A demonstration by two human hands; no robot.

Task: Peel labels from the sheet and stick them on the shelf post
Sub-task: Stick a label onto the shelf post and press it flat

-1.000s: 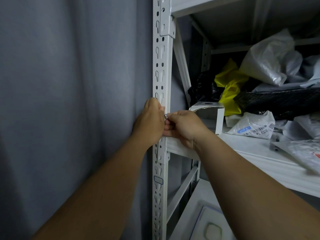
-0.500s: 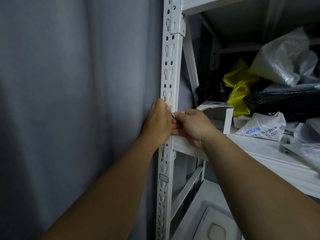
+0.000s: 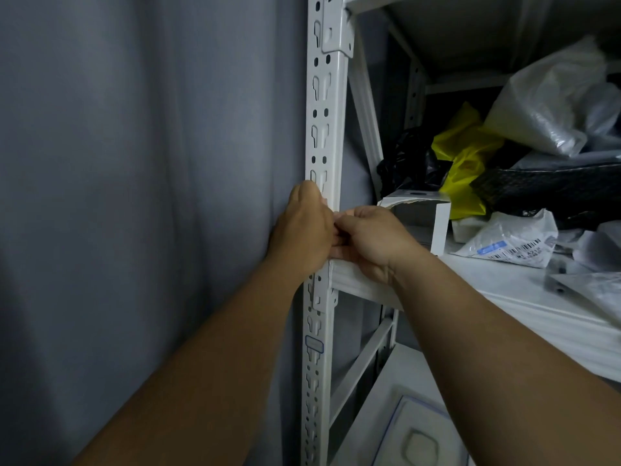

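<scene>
The white perforated shelf post (image 3: 324,105) runs top to bottom through the middle of the view. My left hand (image 3: 302,235) curls against the post's left side, and my right hand (image 3: 374,242) meets it from the right. Their fingertips pinch together on the post's face, just above the shelf beam. A small pale bit, seemingly a label (image 3: 343,212), shows between the fingertips. Most of it is hidden. Lower on the post sits a stuck label with a blue border (image 3: 314,345). No label sheet is in sight.
A grey curtain (image 3: 141,196) hangs left of the post. On the white shelf (image 3: 524,304) to the right are a small open white box (image 3: 437,218), a yellow bag (image 3: 467,163), black bags and white parcels. A lidded plastic container (image 3: 420,438) sits on the lower level.
Both hands stay pinched together at the same spot on the post. The view has drifted slightly, and the small bright bit between the fingertips is more covered now.
</scene>
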